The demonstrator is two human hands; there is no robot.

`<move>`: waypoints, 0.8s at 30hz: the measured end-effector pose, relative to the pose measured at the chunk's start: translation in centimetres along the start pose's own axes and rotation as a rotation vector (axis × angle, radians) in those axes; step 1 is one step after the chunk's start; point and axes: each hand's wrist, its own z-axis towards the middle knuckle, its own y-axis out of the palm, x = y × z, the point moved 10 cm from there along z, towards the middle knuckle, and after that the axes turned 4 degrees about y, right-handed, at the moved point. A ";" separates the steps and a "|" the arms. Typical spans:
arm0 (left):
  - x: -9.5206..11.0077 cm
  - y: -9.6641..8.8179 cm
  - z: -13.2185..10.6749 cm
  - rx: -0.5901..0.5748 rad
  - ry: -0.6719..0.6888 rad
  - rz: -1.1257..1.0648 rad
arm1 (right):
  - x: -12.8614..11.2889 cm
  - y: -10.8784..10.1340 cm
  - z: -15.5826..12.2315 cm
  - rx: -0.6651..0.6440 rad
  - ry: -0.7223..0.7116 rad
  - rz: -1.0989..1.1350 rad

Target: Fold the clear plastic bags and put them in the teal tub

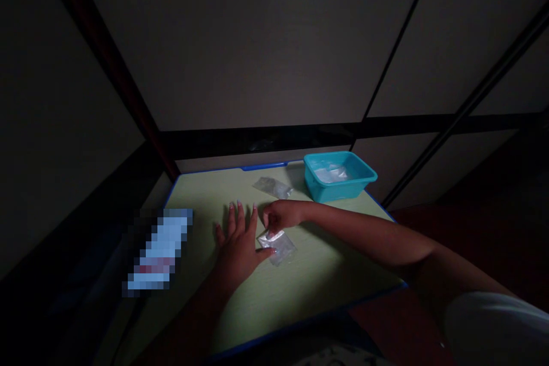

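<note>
A small clear plastic bag [283,247] lies flat on the pale table [317,274]. My left hand [240,249] is spread on the tabletop, with its thumb on the bag's near left part. Over the bag's far edge, my right hand [281,215] is closed, fingertips pinched at that edge. A second clear plastic bag [273,186] rests on the table beyond both hands. Farther right stands a turquoise plastic basket [341,190] with clear plastic bags [332,174] inside; how many I cannot tell.
A bright pixelated rectangle [163,249] shows at the table's left edge. Blue trim [263,166] borders the tabletop. Light panels [257,40] with dark strips rise behind the table. The room is dim, and the reddish floor [441,234] shows at right.
</note>
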 end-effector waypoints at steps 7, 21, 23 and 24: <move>0.0 0.3 0.0 -0.009 -0.005 0.006 | 0.2 1.0 1.3 -0.111 0.039 0.026; -0.5 3.3 0.8 0.088 0.111 0.146 | -0.3 1.7 -0.2 -0.186 0.106 0.065; -0.2 3.4 0.7 0.092 0.119 0.138 | -0.3 2.0 -0.8 -0.186 0.103 0.068; 0.1 3.3 0.5 0.100 0.124 0.136 | -0.4 2.1 -1.2 -0.185 0.101 0.070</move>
